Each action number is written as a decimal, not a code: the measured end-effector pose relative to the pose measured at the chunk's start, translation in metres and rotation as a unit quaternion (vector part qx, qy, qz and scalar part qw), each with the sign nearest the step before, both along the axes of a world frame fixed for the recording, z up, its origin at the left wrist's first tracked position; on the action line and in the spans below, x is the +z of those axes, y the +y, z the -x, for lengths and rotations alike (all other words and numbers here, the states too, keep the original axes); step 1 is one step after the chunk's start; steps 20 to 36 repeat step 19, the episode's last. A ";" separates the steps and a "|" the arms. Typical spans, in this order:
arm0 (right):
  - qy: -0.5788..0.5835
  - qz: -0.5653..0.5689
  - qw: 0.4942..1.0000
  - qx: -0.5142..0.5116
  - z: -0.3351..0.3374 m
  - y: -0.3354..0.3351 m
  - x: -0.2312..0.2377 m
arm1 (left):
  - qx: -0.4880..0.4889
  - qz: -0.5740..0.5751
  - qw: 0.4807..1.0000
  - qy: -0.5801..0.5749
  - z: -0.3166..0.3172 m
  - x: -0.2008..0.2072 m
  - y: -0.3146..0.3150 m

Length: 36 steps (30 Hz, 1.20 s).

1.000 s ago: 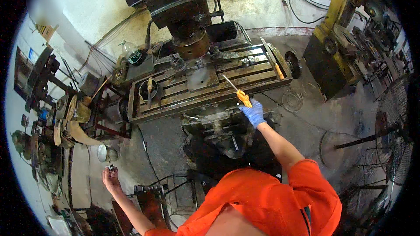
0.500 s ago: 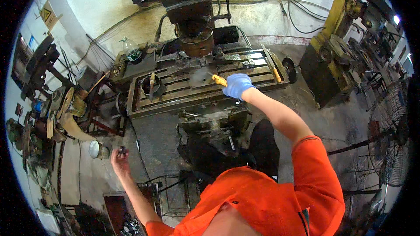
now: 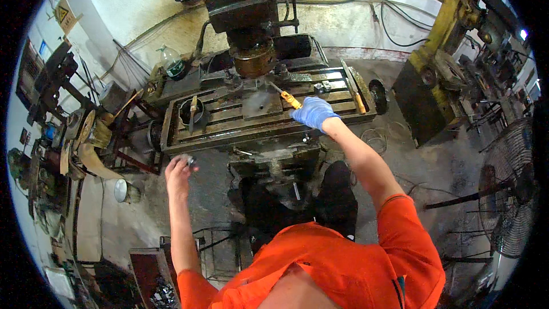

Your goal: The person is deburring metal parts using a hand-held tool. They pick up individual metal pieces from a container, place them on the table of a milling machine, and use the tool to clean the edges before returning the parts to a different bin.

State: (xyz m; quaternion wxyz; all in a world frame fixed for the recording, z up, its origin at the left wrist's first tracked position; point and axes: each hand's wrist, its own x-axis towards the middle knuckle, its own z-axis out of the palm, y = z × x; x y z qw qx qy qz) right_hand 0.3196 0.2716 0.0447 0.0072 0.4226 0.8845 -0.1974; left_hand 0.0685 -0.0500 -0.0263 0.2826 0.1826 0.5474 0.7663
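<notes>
My right hand [image 3: 314, 113], in a blue glove, is closed round a yellow air blow gun [image 3: 290, 100]. The gun's thin metal nozzle points up and left, toward the underside of the milling machine's head [image 3: 253, 60]. A pale haze blurs the flat plate [image 3: 260, 105] on the slotted machine table [image 3: 229, 135], left of the nozzle. Bare and raised off the table's front left corner, my left hand [image 3: 178, 176] pinches a small dark metal part [image 3: 190, 161]; its exact shape is too small to tell.
On the table stand a dark pot [image 3: 200, 115] with a brush [image 3: 193, 111] across it, a small metal block [image 3: 321, 87] and a wooden-handled file [image 3: 360, 102]. A metal bucket [image 3: 121, 190] sits on the floor at left. A caged fan [image 3: 506, 194] stands at right.
My left hand has risen and moved right toward the table with the small part. The blow gun has shifted slightly right, showing more of its nozzle.
</notes>
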 end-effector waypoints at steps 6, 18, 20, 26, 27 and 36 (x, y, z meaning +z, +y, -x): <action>-0.025 0.065 0.981 0.180 -0.015 -0.031 -0.016 | -0.076 0.084 0.988 0.103 -0.040 0.006 0.114; 0.271 0.085 0.952 0.112 -0.063 0.017 -0.027 | -0.031 0.263 0.770 0.580 -0.020 -0.015 0.256; 0.328 0.132 0.926 0.130 -0.062 0.022 -0.025 | -0.005 0.263 0.742 0.616 -0.017 -0.024 0.261; 0.328 0.132 0.926 0.130 -0.062 0.022 -0.025 | -0.005 0.263 0.742 0.616 -0.017 -0.024 0.261; 0.328 0.132 0.926 0.130 -0.062 0.022 -0.025 | -0.005 0.263 0.742 0.616 -0.017 -0.024 0.261; 0.328 0.132 0.926 0.130 -0.062 0.022 -0.025 | -0.005 0.263 0.742 0.616 -0.017 -0.024 0.261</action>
